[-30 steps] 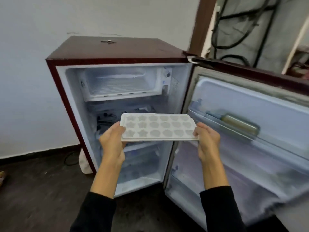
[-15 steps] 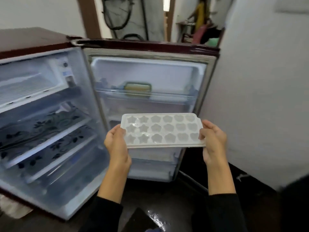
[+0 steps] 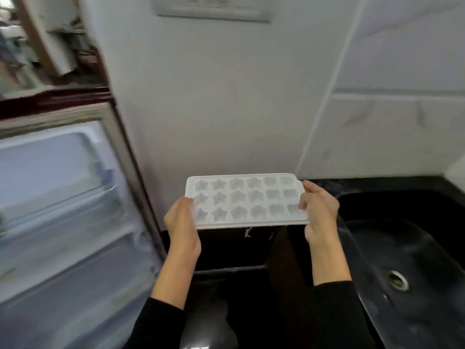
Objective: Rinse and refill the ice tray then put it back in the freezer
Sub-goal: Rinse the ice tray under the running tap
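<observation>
Gripping the two short ends of a white ice tray (image 3: 245, 200), the person's hands keep it level in the air in front of a pale wall (image 3: 226, 109); the left hand (image 3: 183, 220) holds the left end, thumb lying over the top edge and the other fingers hidden beneath; the right hand (image 3: 319, 210) holds the right end, thumb and curled fingers pinching the rim; both forearms rise from dark sleeves (image 3: 161, 323) at the bottom of the view; the tray shows three rows of moulded pockets, star shapes toward the left and rounder flower shapes toward the right, and whether they hold water or ice cannot be told through the blur; below the tray lies dark floor and a dark cabinet front, their details too dim to make out; just to the right of the right hand a black counter (image 3: 377, 183) runs along the wall, and set into it is a black sink (image 3: 415, 248) with a metal drain (image 3: 398, 280) at its bottom; to the left stands an open fridge door (image 3: 63, 197), its pale inner lining and shelf rails smeared by motion, with a dark red edge along its top; high on the wall sits a white switch plate (image 3: 214, 8); white marbled tiles (image 3: 402, 71) cover the wall above the sink.
</observation>
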Demonstrator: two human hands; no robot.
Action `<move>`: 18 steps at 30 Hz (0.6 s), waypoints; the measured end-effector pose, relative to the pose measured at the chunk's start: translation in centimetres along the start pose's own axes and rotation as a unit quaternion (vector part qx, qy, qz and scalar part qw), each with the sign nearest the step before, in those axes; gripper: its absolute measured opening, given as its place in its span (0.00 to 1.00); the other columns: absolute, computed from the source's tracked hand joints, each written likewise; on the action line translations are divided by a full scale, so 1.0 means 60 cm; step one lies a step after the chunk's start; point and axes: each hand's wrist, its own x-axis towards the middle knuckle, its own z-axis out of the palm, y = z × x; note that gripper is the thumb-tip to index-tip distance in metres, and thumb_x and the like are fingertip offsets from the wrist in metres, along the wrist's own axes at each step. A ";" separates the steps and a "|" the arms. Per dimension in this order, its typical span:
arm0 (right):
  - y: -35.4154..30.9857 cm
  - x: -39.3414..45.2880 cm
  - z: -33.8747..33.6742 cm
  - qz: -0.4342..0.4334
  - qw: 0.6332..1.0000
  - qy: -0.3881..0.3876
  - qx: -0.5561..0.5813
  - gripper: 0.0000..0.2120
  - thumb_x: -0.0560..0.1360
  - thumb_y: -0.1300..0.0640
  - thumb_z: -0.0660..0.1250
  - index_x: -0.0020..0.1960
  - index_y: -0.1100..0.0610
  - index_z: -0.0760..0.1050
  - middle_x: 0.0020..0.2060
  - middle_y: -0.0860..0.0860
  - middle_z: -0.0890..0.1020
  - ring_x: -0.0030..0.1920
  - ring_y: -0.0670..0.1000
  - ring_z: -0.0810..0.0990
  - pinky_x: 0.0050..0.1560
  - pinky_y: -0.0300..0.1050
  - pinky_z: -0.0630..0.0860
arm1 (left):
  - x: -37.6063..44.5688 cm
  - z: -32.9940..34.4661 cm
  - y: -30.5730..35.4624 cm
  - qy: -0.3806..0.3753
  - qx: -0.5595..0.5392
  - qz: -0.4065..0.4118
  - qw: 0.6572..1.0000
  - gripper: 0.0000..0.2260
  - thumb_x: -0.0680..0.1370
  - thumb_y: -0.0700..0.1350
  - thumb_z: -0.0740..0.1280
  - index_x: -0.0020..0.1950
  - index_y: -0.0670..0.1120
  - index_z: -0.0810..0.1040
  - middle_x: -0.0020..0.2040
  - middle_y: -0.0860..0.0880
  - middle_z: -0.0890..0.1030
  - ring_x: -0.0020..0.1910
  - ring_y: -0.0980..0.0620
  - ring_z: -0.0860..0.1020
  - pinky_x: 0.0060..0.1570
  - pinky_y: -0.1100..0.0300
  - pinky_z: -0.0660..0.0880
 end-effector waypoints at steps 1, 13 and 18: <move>-0.006 0.011 -0.015 -0.002 1.000 0.026 0.005 0.24 0.65 0.76 0.58 0.56 0.59 0.78 0.43 0.48 0.80 0.45 0.47 0.77 0.42 0.38 0.73 | 0.007 0.025 -0.007 -0.025 0.009 -0.013 1.000 0.06 0.74 0.36 0.61 0.38 0.44 0.73 0.39 0.46 0.75 0.40 0.47 0.74 0.40 0.56 0.70; 0.003 0.046 -0.223 -0.024 0.950 0.307 0.047 0.25 0.69 0.74 0.57 0.63 0.60 0.76 0.53 0.52 0.81 0.52 0.48 0.79 0.49 0.38 0.76 | -0.018 0.230 -0.153 -0.304 0.146 -0.191 0.922 0.13 0.82 0.48 0.59 0.65 0.45 0.70 0.57 0.45 0.80 0.55 0.44 0.79 0.44 0.49 0.78; 0.001 0.046 -0.311 -0.031 0.917 0.390 0.072 0.25 0.70 0.75 0.58 0.64 0.61 0.75 0.54 0.51 0.79 0.53 0.47 0.77 0.38 0.31 0.71 | -0.071 0.301 -0.213 -0.341 0.182 -0.229 0.894 0.11 0.82 0.47 0.59 0.60 0.43 0.74 0.52 0.44 0.81 0.50 0.45 0.80 0.41 0.50 0.78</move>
